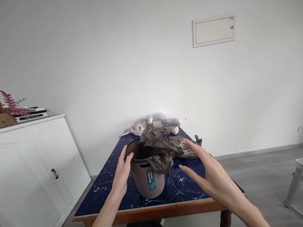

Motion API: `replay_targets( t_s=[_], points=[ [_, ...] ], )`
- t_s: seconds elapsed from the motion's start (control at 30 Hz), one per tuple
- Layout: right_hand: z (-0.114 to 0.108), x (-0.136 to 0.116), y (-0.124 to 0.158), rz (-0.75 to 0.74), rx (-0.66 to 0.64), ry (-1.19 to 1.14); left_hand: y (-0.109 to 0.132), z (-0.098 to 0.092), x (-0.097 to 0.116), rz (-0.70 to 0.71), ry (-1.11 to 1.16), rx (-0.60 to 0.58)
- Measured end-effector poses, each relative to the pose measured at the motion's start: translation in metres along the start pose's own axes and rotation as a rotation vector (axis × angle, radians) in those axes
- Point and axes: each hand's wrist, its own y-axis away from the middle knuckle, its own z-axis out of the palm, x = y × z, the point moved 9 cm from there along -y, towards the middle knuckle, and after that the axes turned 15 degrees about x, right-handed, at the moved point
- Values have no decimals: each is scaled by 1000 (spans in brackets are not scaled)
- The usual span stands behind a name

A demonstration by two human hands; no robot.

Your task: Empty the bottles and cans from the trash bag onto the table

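Note:
A brown-grey garbage bin (142, 181) with a dark rim and a blue-green label stands upright on the table near its front edge. At its left side, my left hand (122, 172) grips the rim between thumb and fingers. A crumpled black plastic bag (159, 148) sits partly in the bin's mouth and spills over the rim to the right. My right hand (203, 168) is open just right of that bag, thumb and fingers spread, with nothing in it. Behind the right fingertips lies a tied, filled dark bag (187, 154), partly hidden.
A grey plush rabbit (159, 120) lies at the back of the blue marble-patterned table (105, 192), against the wall. White cabinets (39, 160) stand on the left, topped by a wicker basket (1, 120) with plants. A white-grey stand (297, 178) is at far right.

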Motion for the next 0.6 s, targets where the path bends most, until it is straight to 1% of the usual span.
replay_targets(
  t_s=[0.13, 0.23, 0.3, 0.33, 0.37, 0.4, 0.47, 0.5, 0.53, 0.6],
  points=[
    [7, 13, -7, 41, 46, 20, 16, -1, 0, 0, -27, -83],
    [13, 21, -15, 42, 119, 25, 29, -3, -3, -9, -108, -126],
    [16, 20, -21, 7, 179, 43, 33, -6, -2, 30, -156, -118],
    [17, 15, -23, -27, 205, 53, 33, -9, 4, 95, -167, -84],
    [19, 9, -25, -71, 228, 60, 33, -13, 15, 197, -168, -32],
    [20, -1, -25, -125, 249, 63, 34, -17, 30, 332, -166, 29],
    [23, -26, -23, -247, 275, 47, 45, -20, 68, 655, -178, 119],
    [25, -41, -21, -310, 277, 30, 54, -18, 86, 816, -198, 130],
    [29, -56, -17, -369, 270, 8, 63, -14, 104, 971, -225, 112],
    [38, -84, -8, -461, 230, -45, 82, 0, 131, 1247, -299, 13]
  ],
)
